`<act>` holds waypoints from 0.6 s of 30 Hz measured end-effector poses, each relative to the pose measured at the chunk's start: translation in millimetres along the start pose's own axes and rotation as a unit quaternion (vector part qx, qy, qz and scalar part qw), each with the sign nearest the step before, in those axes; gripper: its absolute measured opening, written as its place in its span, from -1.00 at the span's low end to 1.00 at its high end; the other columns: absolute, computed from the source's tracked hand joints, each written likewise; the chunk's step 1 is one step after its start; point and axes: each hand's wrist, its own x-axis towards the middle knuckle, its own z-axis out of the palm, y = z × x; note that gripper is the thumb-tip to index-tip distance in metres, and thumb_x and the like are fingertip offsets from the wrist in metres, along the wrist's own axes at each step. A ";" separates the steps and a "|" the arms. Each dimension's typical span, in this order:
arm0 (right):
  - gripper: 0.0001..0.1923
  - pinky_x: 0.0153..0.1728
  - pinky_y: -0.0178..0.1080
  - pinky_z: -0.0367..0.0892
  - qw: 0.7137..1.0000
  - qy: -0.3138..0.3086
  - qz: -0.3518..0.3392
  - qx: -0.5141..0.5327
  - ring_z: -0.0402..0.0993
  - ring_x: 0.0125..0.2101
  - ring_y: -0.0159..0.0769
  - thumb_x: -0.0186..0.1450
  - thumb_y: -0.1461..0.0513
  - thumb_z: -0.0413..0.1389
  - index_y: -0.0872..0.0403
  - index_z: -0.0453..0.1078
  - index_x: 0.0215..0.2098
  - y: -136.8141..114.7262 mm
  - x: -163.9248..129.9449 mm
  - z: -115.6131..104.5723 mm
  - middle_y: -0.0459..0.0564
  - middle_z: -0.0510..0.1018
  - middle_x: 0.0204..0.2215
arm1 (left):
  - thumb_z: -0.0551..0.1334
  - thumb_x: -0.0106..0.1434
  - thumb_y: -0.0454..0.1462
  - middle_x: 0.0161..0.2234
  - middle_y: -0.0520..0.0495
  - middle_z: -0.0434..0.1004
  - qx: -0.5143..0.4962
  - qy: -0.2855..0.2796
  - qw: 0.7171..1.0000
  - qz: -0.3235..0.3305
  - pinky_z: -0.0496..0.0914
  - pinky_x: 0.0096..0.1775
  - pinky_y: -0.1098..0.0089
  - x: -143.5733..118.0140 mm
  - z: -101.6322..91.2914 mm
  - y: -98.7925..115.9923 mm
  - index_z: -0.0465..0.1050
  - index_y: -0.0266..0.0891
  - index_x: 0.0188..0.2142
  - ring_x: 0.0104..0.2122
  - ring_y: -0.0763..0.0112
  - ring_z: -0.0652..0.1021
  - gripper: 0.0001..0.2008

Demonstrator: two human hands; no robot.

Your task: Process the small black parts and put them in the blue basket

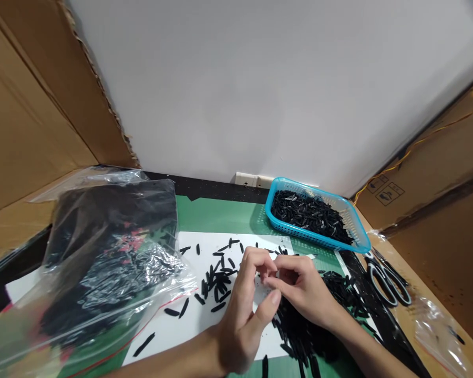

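Black pieces (219, 278) on white sheet (169, 328)

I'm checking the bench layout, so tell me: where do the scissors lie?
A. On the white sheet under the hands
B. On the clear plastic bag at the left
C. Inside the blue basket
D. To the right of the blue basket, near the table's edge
D: the scissors lie on the dark strip just right of the blue basket, outside it.
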 end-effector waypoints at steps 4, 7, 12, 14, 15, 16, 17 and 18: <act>-0.94 -0.47 -0.35 0.25 0.992 0.069 -0.082 -0.069 0.38 -0.52 -0.43 0.39 0.23 0.30 0.06 0.61 -0.25 1.5 -0.6 -10.5 -0.11 0.62 -0.44 | 0.02 0.55 -0.21 -0.12 -0.07 0.25 0.085 0.075 0.993 -0.019 0.24 -0.01 0.19 2.3 3.7 -3.6 0.25 -0.08 -0.04 -0.08 0.23 0.33 -0.92; -0.97 -0.42 -0.33 0.39 0.981 0.113 -0.132 -0.082 0.51 -0.48 -0.38 0.36 0.27 0.33 0.05 0.61 -0.22 1.3 -0.6 -18.2 -0.07 0.68 -0.38 | 0.02 0.56 -0.17 -0.17 -0.03 0.29 0.098 0.091 0.989 -0.069 0.24 -0.06 0.23 9.2 3.5 -1.6 0.26 -0.10 -0.09 -0.14 0.25 0.35 -0.89; -0.92 -0.38 -0.28 0.48 0.978 0.124 -0.163 -0.035 0.61 -0.37 -0.28 0.32 0.31 0.36 0.03 0.63 -0.22 -0.9 -0.3 -23.5 -0.04 0.71 -0.34 | 0.00 0.57 -0.11 -0.26 -0.02 0.32 0.064 0.018 0.991 -0.114 0.24 -0.13 0.27 17.5 4.1 2.6 0.28 -0.15 -0.27 -0.22 0.27 0.36 -0.71; -0.92 -0.39 -0.27 0.46 0.981 0.119 -0.153 -0.023 0.59 -0.39 -0.28 0.31 0.30 0.37 0.03 0.64 -0.22 -1.3 -0.3 -23.1 -0.03 0.71 -0.36 | 0.00 0.57 -0.10 -0.28 0.00 0.29 0.053 0.009 0.992 -0.116 0.24 -0.15 0.28 17.7 4.7 2.1 0.27 -0.16 -0.29 -0.24 0.29 0.35 -0.69; -0.93 -0.41 -0.27 0.45 0.982 0.118 -0.145 -0.022 0.58 -0.41 -0.29 0.31 0.30 0.37 0.03 0.65 -0.22 -1.4 -0.4 -22.8 -0.04 0.70 -0.37 | 0.00 0.57 -0.10 -0.29 0.00 0.27 0.049 0.007 0.992 -0.118 0.23 -0.16 0.29 17.5 4.8 1.5 0.26 -0.16 -0.31 -0.26 0.30 0.34 -0.68; -0.93 -0.42 -0.27 0.44 0.983 0.118 -0.137 -0.021 0.56 -0.43 -0.30 0.31 0.29 0.38 0.03 0.65 -0.23 -1.3 -0.4 -22.5 -0.04 0.69 -0.39 | 0.00 0.57 -0.10 -0.31 0.01 0.25 0.046 0.007 0.992 -0.121 0.22 -0.18 0.30 17.3 5.0 0.9 0.25 -0.16 -0.32 -0.28 0.31 0.33 -0.67; -0.95 -0.42 -0.27 0.43 0.984 0.119 -0.131 -0.021 0.54 -0.45 -0.31 0.31 0.28 0.38 0.04 0.65 -0.23 -1.3 -0.4 -22.3 -0.05 0.68 -0.39 | 0.00 0.57 -0.10 -0.32 0.02 0.24 0.044 0.008 0.991 -0.123 0.22 -0.20 0.31 17.2 5.0 0.4 0.23 -0.16 -0.34 -0.29 0.32 0.31 -0.66; -0.96 -0.42 -0.27 0.43 0.985 0.118 -0.127 -0.021 0.54 -0.45 -0.31 0.32 0.27 0.37 0.04 0.65 -0.24 -1.3 -0.4 -22.3 -0.04 0.68 -0.40 | 0.00 0.57 -0.09 -0.34 0.02 0.23 0.044 0.011 0.991 -0.126 0.21 -0.21 0.31 17.2 5.0 0.0 0.22 -0.16 -0.35 -0.31 0.33 0.30 -0.65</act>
